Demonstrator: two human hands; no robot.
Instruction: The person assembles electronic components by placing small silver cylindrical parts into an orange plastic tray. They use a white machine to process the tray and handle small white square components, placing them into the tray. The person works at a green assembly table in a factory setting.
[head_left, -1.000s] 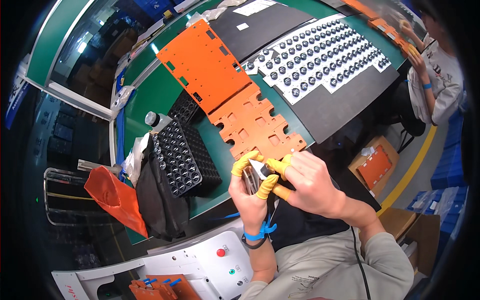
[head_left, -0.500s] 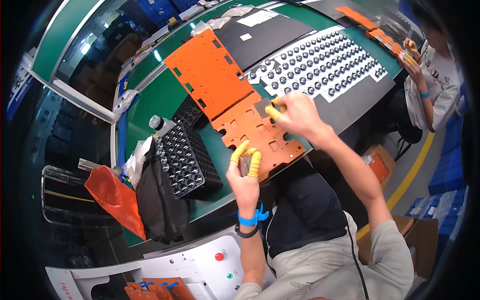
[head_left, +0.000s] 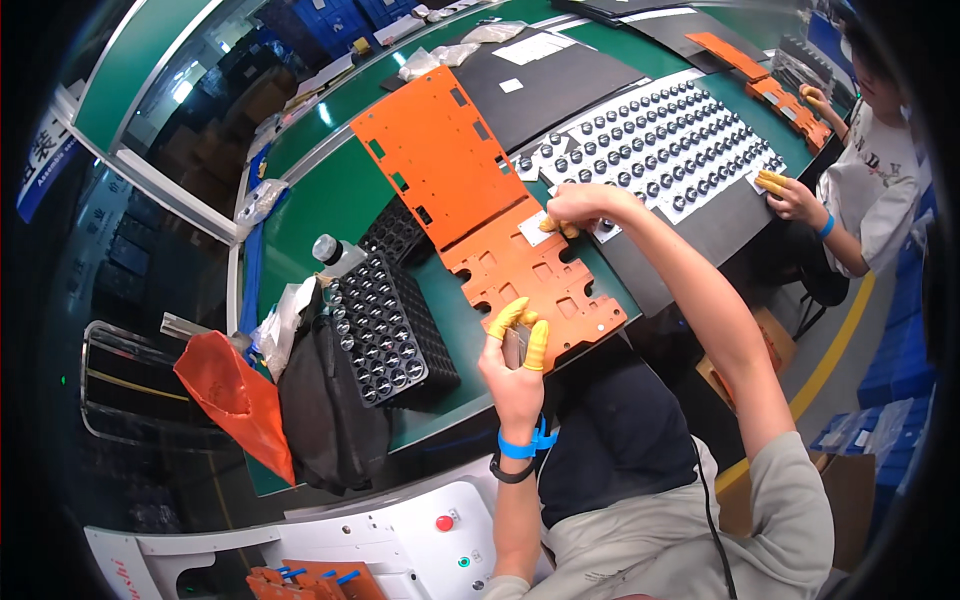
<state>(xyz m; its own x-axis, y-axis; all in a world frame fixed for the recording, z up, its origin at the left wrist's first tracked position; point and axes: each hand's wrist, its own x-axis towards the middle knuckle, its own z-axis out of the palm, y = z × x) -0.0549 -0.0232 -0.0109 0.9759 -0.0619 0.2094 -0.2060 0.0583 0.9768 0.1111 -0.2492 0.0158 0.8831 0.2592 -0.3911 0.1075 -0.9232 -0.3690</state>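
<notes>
A hinged orange fixture (head_left: pixel 440 165) lies opened out on the green bench in front of me, its near half (head_left: pixel 510 265) full of recesses and notches. My right hand (head_left: pixel 580 207), in yellow finger cots, is closed at a small white plate (head_left: pixel 535 229) near the hinge, fingertips at the plate's right edge. By the fixture's front left edge, my left hand (head_left: pixel 515 375) has its yellow-tipped fingers curled round something thin and greyish, too hidden to name. A blue strap (head_left: pixel 520 445) and a dark band circle my left wrist.
Rows of black round parts on white plates (head_left: pixel 650 150) cover a dark mat to the right. On the left stand a black tray of cylinders (head_left: pixel 380 330), a clear bottle (head_left: pixel 335 252) and an orange bag (head_left: pixel 235 395). A co-worker's hand (head_left: pixel 790 195) touches the plates' far right end.
A white plate now shows at the hinge-side recess, where a dark square was; my right hand has closed beside it. The co-worker's nearer hand has moved from their orange fixture to the plates.
</notes>
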